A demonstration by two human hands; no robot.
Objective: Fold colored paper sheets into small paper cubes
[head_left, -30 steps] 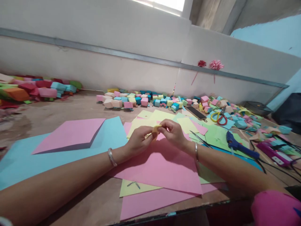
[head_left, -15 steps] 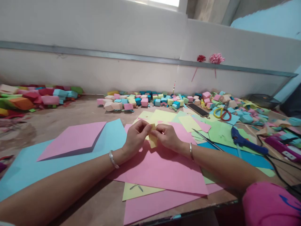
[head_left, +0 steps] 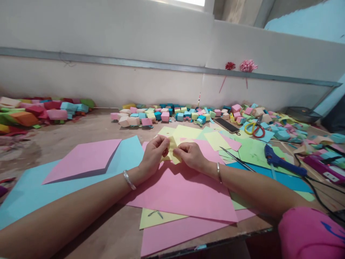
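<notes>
A small creased piece of yellow paper (head_left: 174, 151) is held up between my two hands. My left hand (head_left: 153, 154) pinches its left edge, with the fingers curled behind. On the other side, my right hand (head_left: 191, 155) grips the right edge between thumb and bent forefinger. Both hands are just above a large pink paper sheet (head_left: 183, 194) lying on the table. Under that sheet, a yellow sheet (head_left: 148, 220) with dark marks sticks out at the front.
To the left, a folded pink sheet (head_left: 83, 158) lies on light blue paper (head_left: 32, 187). At right are a blue glue gun (head_left: 283, 162), scissors (head_left: 254, 130), a black phone (head_left: 226, 125) and a purple power strip (head_left: 323, 167). Small paper boxes (head_left: 165, 116) line the wall.
The yellow paper has been turned and spread wider, showing more of its face. My left hand has shifted slightly left, while my right hand has barely moved.
</notes>
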